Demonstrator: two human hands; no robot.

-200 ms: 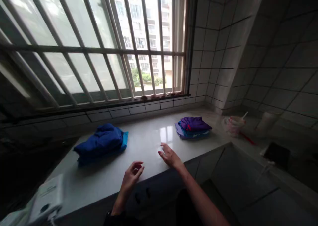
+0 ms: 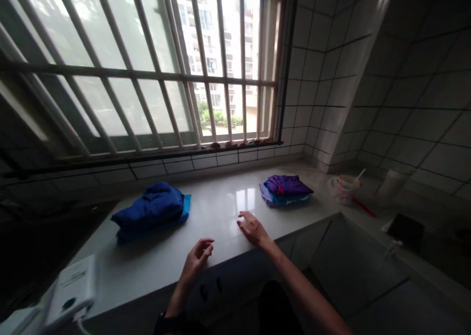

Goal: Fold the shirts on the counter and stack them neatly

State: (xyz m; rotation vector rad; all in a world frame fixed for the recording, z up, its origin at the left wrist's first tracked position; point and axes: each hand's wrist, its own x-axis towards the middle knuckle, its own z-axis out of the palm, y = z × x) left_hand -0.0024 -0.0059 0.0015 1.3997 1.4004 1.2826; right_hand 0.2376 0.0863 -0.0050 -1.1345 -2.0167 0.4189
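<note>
My left hand (image 2: 199,257) is above the front edge of the white counter (image 2: 217,217), fingers curved and apart, with nothing in it. To its right, my right hand (image 2: 253,228) hovers over or rests on the counter, open and holding nothing; contact is hard to tell. A stack of folded blue cloth (image 2: 152,210), dark blue over light blue, lies on the left part of the counter. Beyond my right hand sits a smaller folded stack (image 2: 287,189), purple on top with blue and lilac layers under it and a small red mark.
A white box-like device (image 2: 71,288) with a cable stands at the counter's left front. At the right are a tub (image 2: 348,185) with a white stick, a red-handled item (image 2: 364,207) and a dark object (image 2: 406,229). A barred window (image 2: 206,80) is behind.
The view has shifted slightly. My right hand's fingers look a little more bent and lowered; my left hand stays nearly in place. Both cloth stacks lie as before.
</note>
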